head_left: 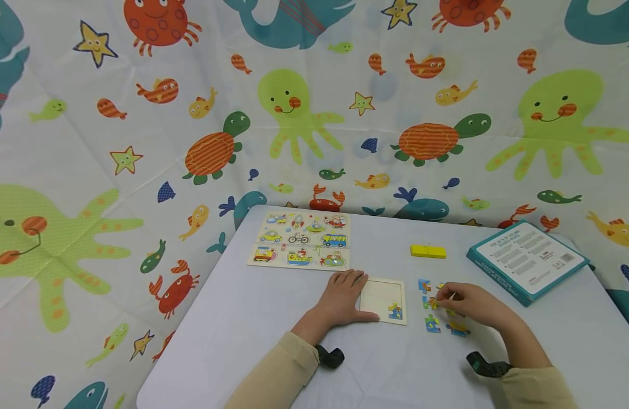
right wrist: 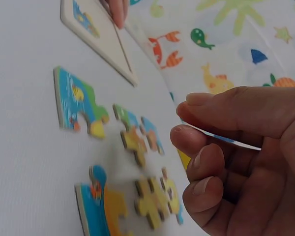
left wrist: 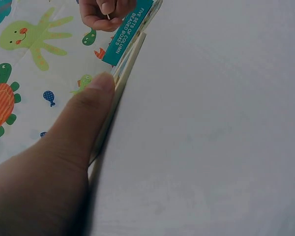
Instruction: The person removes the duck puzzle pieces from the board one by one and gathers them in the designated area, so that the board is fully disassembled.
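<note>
My left hand (head_left: 340,301) lies over the left side of a square wooden puzzle tray (head_left: 383,280). Its thumb (left wrist: 91,105) stretches along the near edge, and the fingertips reach the far left corner. Inside the tray, one puzzle piece (head_left: 395,311) sits in the lower right corner. Above a cluster of loose pieces, my right hand (head_left: 473,302) has thumb and index finger pinched together. A thin light edge with some blue shows between them, apparently a puzzle piece (right wrist: 224,139) seen edge-on. Below lie a blue-green corner piece (right wrist: 73,98) and a yellow piece (right wrist: 150,201).
A picture board with vehicles (head_left: 299,240) lies at the back left. Behind the loose pieces is a yellow block (head_left: 428,251). A teal-edged box (head_left: 528,261) rests at the back right, near a cloth printed with sea animals (head_left: 365,85).
</note>
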`<state>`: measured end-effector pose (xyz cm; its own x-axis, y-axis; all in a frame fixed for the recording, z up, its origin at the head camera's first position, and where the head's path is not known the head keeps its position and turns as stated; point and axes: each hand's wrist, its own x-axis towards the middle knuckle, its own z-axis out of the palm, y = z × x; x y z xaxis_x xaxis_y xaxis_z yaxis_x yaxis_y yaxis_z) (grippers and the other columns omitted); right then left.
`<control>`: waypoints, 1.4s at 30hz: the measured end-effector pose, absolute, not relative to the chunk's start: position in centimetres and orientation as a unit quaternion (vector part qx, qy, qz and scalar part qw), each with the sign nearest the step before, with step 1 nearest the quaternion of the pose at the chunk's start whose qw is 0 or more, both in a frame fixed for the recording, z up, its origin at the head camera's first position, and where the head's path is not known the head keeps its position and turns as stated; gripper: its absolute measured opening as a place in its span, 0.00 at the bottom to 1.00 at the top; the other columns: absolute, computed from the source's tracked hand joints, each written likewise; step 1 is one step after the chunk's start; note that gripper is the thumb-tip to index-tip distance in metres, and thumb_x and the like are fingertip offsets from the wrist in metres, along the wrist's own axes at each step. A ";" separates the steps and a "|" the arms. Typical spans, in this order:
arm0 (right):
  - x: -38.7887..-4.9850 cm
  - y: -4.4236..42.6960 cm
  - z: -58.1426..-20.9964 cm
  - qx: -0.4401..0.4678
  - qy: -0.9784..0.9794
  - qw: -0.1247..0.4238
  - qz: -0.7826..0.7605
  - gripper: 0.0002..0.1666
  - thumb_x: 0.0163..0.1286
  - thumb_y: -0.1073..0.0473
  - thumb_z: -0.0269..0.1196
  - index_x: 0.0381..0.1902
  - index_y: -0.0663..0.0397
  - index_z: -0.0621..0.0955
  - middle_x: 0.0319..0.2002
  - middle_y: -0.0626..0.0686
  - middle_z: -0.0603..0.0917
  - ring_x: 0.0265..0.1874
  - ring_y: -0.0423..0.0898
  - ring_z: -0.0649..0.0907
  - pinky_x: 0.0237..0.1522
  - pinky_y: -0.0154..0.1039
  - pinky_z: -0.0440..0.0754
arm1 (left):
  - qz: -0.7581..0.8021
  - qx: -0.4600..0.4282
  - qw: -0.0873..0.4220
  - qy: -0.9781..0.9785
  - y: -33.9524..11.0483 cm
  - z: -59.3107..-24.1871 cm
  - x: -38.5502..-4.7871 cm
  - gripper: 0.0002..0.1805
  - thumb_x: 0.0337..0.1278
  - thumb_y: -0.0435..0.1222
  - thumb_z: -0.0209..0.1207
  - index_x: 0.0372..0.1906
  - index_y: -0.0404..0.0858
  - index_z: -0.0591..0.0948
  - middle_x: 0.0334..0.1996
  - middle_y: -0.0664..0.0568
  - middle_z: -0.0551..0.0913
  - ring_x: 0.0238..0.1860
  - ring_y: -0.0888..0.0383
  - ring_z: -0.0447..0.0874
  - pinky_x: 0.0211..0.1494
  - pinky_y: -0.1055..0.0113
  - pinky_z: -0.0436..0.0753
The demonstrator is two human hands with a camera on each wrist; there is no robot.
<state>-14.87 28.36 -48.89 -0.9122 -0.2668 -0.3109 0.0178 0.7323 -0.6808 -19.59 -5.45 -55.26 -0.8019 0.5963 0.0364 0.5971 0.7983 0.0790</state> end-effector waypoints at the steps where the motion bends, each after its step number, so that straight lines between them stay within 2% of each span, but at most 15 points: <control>1: -15.0 28.0 -48.8 -0.072 0.909 0.197 -0.360 0.14 0.69 0.45 0.63 0.44 0.47 0.82 0.38 0.50 0.80 0.34 0.46 0.76 0.32 0.36 0.76 | -0.043 -0.315 0.004 -0.948 -5.4 -55.3 -19.6 0.60 0.43 0.82 0.43 0.78 0.49 0.58 0.75 0.57 0.61 0.77 0.54 0.55 0.77 0.52 0.57; 11: -16.3 24.9 -48.3 -0.095 0.904 0.197 -0.368 0.10 0.69 0.53 0.64 0.46 0.47 0.82 0.39 0.49 0.81 0.36 0.46 0.77 0.35 0.37 0.79 | -0.043 -0.315 0.005 -0.948 -5.5 -55.3 -19.6 0.61 0.42 0.82 0.43 0.78 0.49 0.58 0.75 0.57 0.61 0.76 0.54 0.55 0.77 0.52 0.57; 19: -17.6 22.5 -48.6 -0.125 0.901 0.204 -0.362 0.12 0.69 0.53 0.65 0.49 0.45 0.82 0.42 0.47 0.80 0.39 0.46 0.76 0.38 0.37 0.78 | -0.047 -0.312 0.006 -0.949 -5.4 -55.4 -19.7 0.61 0.42 0.82 0.42 0.78 0.49 0.58 0.75 0.57 0.61 0.76 0.54 0.55 0.77 0.51 0.57; 34: -18.9 19.8 -49.7 -0.150 0.889 0.223 -0.371 0.09 0.68 0.56 0.66 0.45 0.47 0.83 0.41 0.47 0.82 0.35 0.45 0.77 0.36 0.38 0.78 | -0.043 -0.309 0.004 -0.950 -5.3 -55.4 -19.7 0.62 0.41 0.83 0.41 0.77 0.49 0.59 0.74 0.58 0.61 0.76 0.54 0.56 0.77 0.52 0.57; 42: -18.9 19.3 -50.0 -0.152 0.898 0.227 -0.345 0.09 0.66 0.57 0.66 0.44 0.45 0.84 0.39 0.46 0.82 0.38 0.45 0.76 0.41 0.39 0.76 | -0.045 -0.307 0.001 -0.951 -5.2 -55.4 -19.7 0.61 0.41 0.83 0.41 0.77 0.49 0.59 0.74 0.58 0.61 0.76 0.54 0.56 0.77 0.51 0.57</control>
<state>-18.88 19.33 -50.01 -0.8506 -0.4297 -0.3031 -0.1162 0.7158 -0.6886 -19.72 -5.25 -55.41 -0.8121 0.5829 0.0288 0.5830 0.8081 0.0847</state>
